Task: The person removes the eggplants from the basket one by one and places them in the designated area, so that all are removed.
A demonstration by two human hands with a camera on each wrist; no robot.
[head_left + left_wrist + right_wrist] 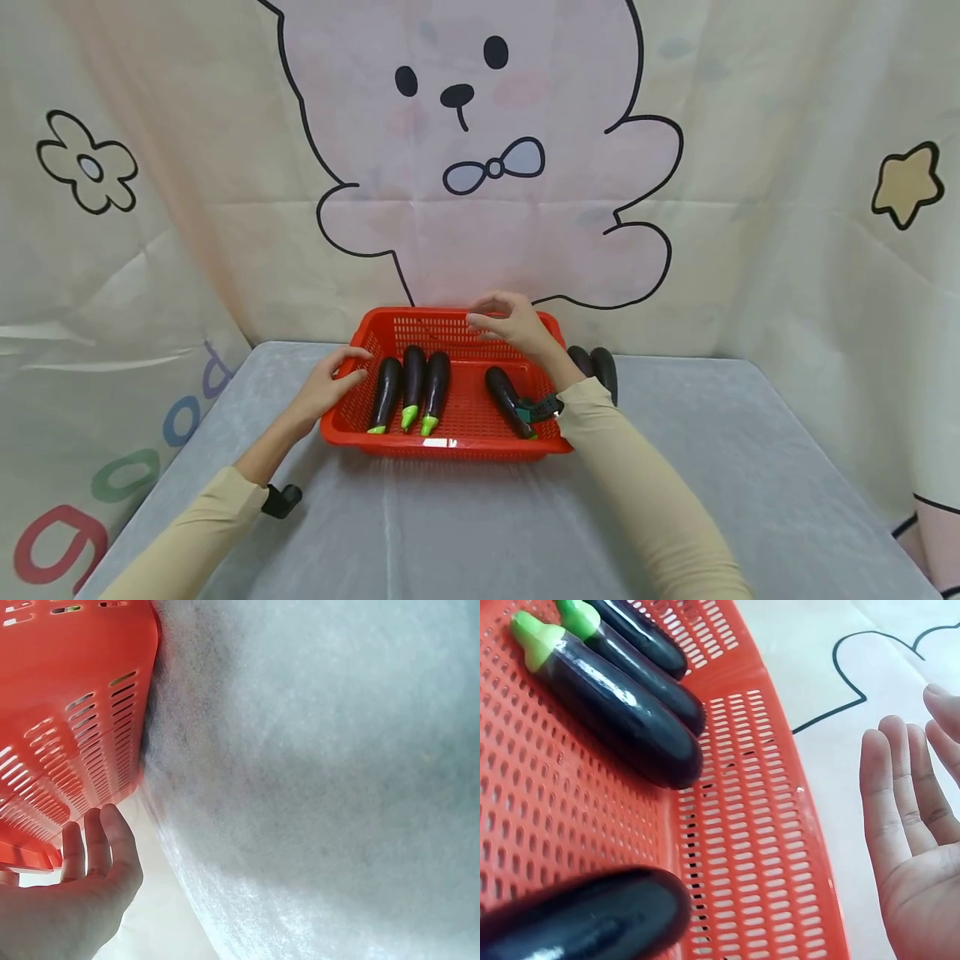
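Note:
A red plastic basket (450,446) with slotted walls sits on the table. Three dark eggplants (414,383) with green stem ends lie side by side in its left half. Another eggplant (504,390) lies slanted in the right half, partly behind the right wrist. My left hand (330,387) is at the basket's left rim with fingers extended; the left wrist view shows its fingertips (97,825) close to the slotted side wall. Over the far rim, my right hand (510,321) is held with loosely bent fingers and nothing between them.
Two more eggplants (603,371) lie on the table just right of the basket, partly hidden by the right sleeve. Grey cloth covers the table (465,533). A printed curtain (750,275) hangs right behind the table's back edge. Dark camera straps (281,502) circle the wrists.

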